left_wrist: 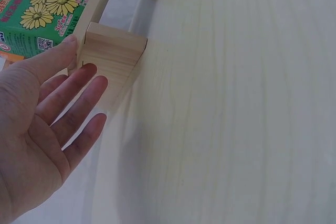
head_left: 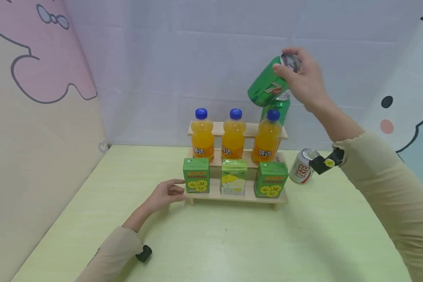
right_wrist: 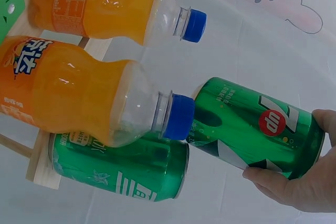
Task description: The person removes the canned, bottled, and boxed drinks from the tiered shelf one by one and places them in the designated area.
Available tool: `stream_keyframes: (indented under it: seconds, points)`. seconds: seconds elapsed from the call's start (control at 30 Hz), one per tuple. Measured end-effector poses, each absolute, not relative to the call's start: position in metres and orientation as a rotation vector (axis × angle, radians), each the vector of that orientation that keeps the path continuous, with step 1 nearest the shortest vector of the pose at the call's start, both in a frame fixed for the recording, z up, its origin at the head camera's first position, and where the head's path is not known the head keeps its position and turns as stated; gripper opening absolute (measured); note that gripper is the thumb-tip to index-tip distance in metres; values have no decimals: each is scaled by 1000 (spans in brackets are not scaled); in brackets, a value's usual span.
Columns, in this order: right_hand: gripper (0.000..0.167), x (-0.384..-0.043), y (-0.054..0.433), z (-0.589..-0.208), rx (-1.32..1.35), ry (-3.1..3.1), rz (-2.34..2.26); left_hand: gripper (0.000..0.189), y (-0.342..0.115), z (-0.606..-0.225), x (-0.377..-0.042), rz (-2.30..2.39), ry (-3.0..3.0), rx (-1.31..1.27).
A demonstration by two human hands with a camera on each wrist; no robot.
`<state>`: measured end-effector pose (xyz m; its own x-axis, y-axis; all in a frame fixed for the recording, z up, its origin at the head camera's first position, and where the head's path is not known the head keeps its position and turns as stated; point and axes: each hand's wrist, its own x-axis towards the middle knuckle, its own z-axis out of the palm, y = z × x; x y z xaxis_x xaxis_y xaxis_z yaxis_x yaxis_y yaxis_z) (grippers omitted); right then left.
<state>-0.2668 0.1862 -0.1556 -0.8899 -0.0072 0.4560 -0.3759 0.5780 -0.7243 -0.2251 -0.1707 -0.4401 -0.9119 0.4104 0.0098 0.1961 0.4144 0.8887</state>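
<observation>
My right hand [head_left: 308, 80] grips a green 7UP can [right_wrist: 257, 124] near its top end, holding it tilted above the rack's right end. Just below it, a second green can [right_wrist: 121, 169] stands on the top tier, partly hidden behind the right orange soda bottle [head_left: 266, 139]. At the left end of the wooden three-step rack [head_left: 248, 197], my left hand [left_wrist: 47, 114] touches the lowest board with loosely extended fingers. Beside those fingers stands a green drink carton [head_left: 196, 175] with yellow flowers.
Two more orange soda bottles [head_left: 233, 137] stand on the middle tier. Along the lowest tier are a pear-pictured carton [head_left: 234, 178] and another green flower carton [head_left: 270, 180]. A white-and-red can [head_left: 302, 168] stands on the table right of the rack, near the right sleeve. A pale cloth hangs behind.
</observation>
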Motion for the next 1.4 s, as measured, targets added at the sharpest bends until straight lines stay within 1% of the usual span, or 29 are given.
stream_keyframes:
  seconds: [0.67, 1.1, 1.4]
  points:
    - [46, -249, 221, -146, 206, -2331, 1244, 54, -172, -442, -227, 1527, 2435, 543]
    - [49, -234, 250, -153, 163, -2387, 1175, 55, -173, -442, -226, 1541, 2426, 530]
    - [50, -228, 267, -167, 107, -2435, 1108, 56, -173, -444, -228, 1537, 2440, 513]
